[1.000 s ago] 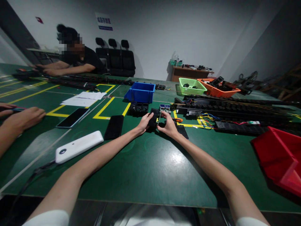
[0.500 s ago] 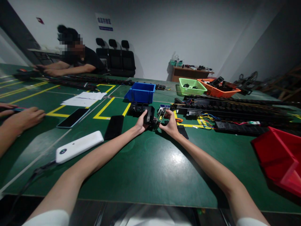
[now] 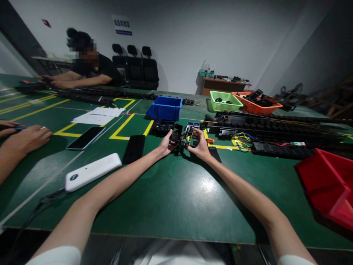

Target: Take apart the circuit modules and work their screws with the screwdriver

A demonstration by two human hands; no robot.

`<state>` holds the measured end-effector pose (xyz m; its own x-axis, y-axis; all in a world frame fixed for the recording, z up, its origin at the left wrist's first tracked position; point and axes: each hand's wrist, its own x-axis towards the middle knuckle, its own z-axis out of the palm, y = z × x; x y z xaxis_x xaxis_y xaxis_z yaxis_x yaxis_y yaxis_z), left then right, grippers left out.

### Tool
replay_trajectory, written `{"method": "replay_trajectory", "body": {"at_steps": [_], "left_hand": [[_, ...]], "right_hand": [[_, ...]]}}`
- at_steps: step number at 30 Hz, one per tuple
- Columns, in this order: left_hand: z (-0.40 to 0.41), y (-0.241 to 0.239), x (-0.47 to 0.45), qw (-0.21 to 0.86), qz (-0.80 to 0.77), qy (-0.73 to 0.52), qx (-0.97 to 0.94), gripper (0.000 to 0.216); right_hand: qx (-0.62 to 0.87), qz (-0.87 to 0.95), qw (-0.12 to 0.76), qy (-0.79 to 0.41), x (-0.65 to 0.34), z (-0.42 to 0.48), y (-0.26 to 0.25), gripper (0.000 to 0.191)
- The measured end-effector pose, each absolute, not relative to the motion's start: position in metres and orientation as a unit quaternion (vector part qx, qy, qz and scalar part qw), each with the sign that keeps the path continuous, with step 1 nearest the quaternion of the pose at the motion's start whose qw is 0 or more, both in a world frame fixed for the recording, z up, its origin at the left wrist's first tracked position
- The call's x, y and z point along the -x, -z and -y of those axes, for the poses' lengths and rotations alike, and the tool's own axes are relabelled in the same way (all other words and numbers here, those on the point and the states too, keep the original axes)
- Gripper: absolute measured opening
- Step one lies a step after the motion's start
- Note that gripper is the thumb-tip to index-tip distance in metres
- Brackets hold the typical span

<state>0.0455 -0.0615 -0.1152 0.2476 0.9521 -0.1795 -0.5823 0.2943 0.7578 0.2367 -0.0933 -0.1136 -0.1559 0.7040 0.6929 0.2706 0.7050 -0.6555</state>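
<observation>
My left hand (image 3: 166,144) is closed around a black plastic housing (image 3: 177,133), held upright above the green table. Close beside it, my right hand (image 3: 200,145) pinches a small circuit board (image 3: 189,136) by its edge between thumb and fingers. The board carries yellow and pale components, and its face is turned toward the housing. Whether the two parts touch or are joined by wires, I cannot tell. Just behind my left hand are several black parts (image 3: 161,127) on the table. An orange-handled tool (image 3: 210,140) lies right of my right hand.
Behind my hands stands a blue bin (image 3: 167,108); green (image 3: 225,102) and orange baskets (image 3: 256,103) are farther right. A red bin (image 3: 328,187) sits at right. A phone (image 3: 134,149) and white power bank (image 3: 93,172) lie left. Co-worker's hands (image 3: 33,138) rest at far left.
The black housing has turned in my left hand, so that its hollow side shows more. The circuit board has tilted slightly in my right hand. Both arms stay nearly in place.
</observation>
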Motion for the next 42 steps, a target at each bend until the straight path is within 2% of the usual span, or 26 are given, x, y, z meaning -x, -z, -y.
{"method": "replay_trajectory", "body": {"at_steps": [10,34,42], "left_hand": [[0.0614,0.1137,-0.0451,0.736,-0.326,-0.526,-0.273,0.040],[0.0600,0.1158,-0.0446,0.746,-0.298,-0.519,-0.291,0.041],[0.0676,0.1079,-0.0477,0.740,-0.312,-0.529,-0.274,0.033]], "right_hand": [[0.329,0.734,0.550,-0.225,-0.2363,0.0913,0.1159,0.078],[0.347,0.726,0.562,-0.194,-0.2371,0.0967,0.1098,0.072],[0.355,0.727,0.560,-0.176,-0.2377,0.0979,0.1091,0.072]]}}
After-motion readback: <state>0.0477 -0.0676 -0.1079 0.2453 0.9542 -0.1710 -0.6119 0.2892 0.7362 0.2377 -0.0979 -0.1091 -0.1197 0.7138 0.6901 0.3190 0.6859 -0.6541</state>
